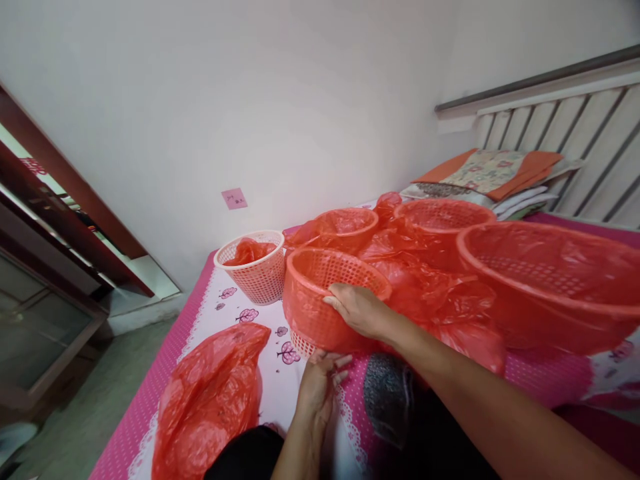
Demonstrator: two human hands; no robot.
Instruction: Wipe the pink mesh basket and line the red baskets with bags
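A pinkish plastic basket point(330, 267) with a perforated wall stands in front of me, a thin red plastic bag point(305, 303) drawn over most of its outside. Its bare lattice shows at the lower left. My right hand point(356, 308) grips the near rim, thumb and fingers closed over it. Low down, at the bag's bottom edge, my left hand point(323, 380) has its fingers spread and touches or nearly touches the basket. Left of it lies a loose, crumpled red plastic bag point(215, 393) on the bed sheet.
A whitish-pink basket point(260, 273) with red plastic inside stands at the back left. Several red-bagged baskets, among them a large one point(550, 313), crowd the right. Folded bedding point(495, 173) lies by the headboard point(565, 133). The bed's pink edge point(145, 380) drops to the floor.
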